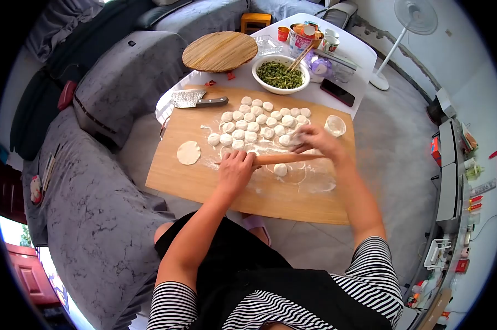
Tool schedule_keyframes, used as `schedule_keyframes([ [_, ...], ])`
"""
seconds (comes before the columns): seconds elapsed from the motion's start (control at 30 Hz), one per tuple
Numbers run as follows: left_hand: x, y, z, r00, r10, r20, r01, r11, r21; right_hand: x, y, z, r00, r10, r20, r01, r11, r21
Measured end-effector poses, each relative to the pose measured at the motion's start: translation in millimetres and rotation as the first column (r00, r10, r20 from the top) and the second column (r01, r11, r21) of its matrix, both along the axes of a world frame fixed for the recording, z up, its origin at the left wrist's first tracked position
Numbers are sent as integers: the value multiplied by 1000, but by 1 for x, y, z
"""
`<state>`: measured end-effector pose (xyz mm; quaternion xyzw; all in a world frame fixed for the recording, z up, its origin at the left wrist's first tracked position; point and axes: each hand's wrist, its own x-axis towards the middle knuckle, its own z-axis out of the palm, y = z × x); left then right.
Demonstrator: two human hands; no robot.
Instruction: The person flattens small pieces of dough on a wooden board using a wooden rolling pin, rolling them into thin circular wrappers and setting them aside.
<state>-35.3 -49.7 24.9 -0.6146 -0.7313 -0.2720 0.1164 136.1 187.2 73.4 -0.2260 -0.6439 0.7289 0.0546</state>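
On the wooden board (204, 190), my left hand (237, 169) has its fingers wrapped over the left part of a rolling pin (287, 159). My right hand (316, 141) is above the pin's right part, fingers pinched at the right edge of the dough pieces; what they hold is blurred. Several small round floured dough pieces (241, 125) lie grouped beyond the pin. One dough piece (280, 169) sits on the near side of the pin. A flat round wrapper (189, 153) lies at the left. Loose flour is spread around the pin.
A cleaver (188, 99) lies at the board's back left. Behind are a round woven lid (220, 51), a bowl of green filling (280, 75) with chopsticks, a phone (337, 92) and cups. A small clear container (335, 126) stands at the board's right.
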Motion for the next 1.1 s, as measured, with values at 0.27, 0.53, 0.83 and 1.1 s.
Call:
schedule_keyframes([
  [0.27,-14,30,19,953,159,258,-71,945,-320,-54,-51,-25,989,54,-139,71,651,756],
  [0.53,-41,55,42,938,175,299,-75,945,-317,-74,-29,-20,983,180,-49,49,1,999],
  [0.83,-106,49,46,990,127,-65,-130,991,-39,-93,19,-25,987,-162,19,-8,67,998],
  [1.1,-116,59,51,941,303,150,-224,891,-395,-162,-15,-18,995,98,-4,4,2,1000],
])
